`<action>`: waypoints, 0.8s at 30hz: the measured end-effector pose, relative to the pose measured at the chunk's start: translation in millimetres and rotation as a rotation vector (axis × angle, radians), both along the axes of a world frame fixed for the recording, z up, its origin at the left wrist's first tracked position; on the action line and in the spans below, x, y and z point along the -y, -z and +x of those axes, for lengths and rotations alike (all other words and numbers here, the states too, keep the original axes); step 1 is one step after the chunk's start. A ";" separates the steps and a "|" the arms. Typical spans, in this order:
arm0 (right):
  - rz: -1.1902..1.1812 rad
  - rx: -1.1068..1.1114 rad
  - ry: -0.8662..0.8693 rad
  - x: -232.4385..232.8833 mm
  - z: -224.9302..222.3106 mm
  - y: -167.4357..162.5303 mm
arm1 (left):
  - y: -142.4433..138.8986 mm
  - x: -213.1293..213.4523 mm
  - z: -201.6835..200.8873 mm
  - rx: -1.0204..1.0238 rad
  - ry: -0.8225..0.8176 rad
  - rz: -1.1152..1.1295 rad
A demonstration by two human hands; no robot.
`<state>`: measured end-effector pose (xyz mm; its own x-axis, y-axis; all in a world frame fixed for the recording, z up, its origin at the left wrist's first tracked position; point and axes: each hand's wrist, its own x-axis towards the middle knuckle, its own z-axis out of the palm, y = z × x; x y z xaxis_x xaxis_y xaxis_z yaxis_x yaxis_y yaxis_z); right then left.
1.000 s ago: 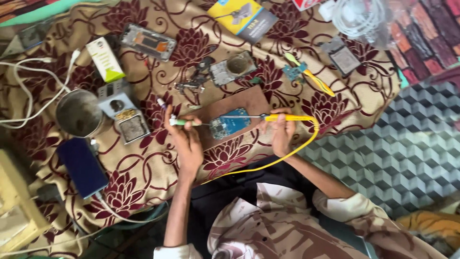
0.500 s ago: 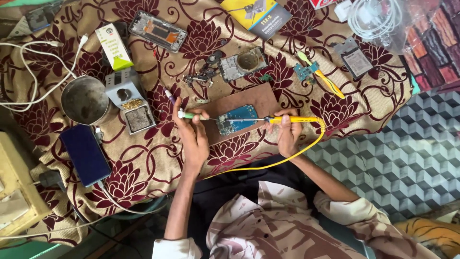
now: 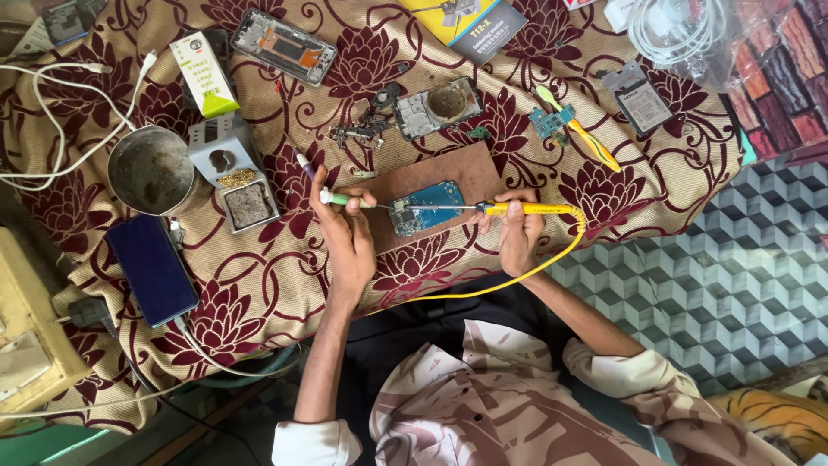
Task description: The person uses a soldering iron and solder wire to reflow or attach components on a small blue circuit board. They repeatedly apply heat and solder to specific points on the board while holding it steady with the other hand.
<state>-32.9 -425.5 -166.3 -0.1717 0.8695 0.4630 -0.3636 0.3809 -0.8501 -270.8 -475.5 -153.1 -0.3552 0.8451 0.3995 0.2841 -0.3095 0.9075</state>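
A blue circuit board (image 3: 424, 207) lies on a brown wooden board (image 3: 448, 177) on the patterned cloth. My left hand (image 3: 345, 233) grips a thin tool with a green and white handle (image 3: 338, 198), its tip at the left edge of the circuit board. My right hand (image 3: 517, 231) holds a yellow soldering iron (image 3: 526, 209), its metal shaft reaching left over the circuit board. A yellow cable (image 3: 526, 272) runs from the iron back toward my body.
A steel cup (image 3: 148, 171), a grey soldering stand (image 3: 233, 173), a dark blue phone (image 3: 153, 269), opened phone parts (image 3: 438, 105), a phone frame (image 3: 283, 45), yellow tweezers (image 3: 586, 138), a battery (image 3: 640, 102) and white cables (image 3: 52, 129) lie around. The cloth's edge drops to a cube-patterned floor (image 3: 733, 276) at right.
Both hands keep their tools on the circuit board and barely shift. The camera view has drifted slightly, so the whole scene sits a little lower and more to the right.
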 end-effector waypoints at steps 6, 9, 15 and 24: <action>0.013 0.049 0.006 -42.4 -6.9 -27.1 | -7.1 -44.8 0.0 0.025 -0.004 -0.020; 0.007 0.060 0.014 -67.0 -10.0 -37.9 | -9.5 -70.2 0.1 -0.012 -0.007 0.023; 0.027 0.074 0.032 -106.4 -9.9 -44.1 | -9.6 -107.4 3.3 -0.053 -0.015 0.073; 0.006 -0.002 0.003 -133.7 10.9 -40.6 | -7.2 -132.7 22.5 -0.004 -0.003 0.025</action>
<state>-22.0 -291.8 -125.7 -0.1686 0.8673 0.4684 -0.3643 0.3867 -0.8472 -248.3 -342.8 -145.9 -0.3560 0.8338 0.4219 0.2890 -0.3311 0.8983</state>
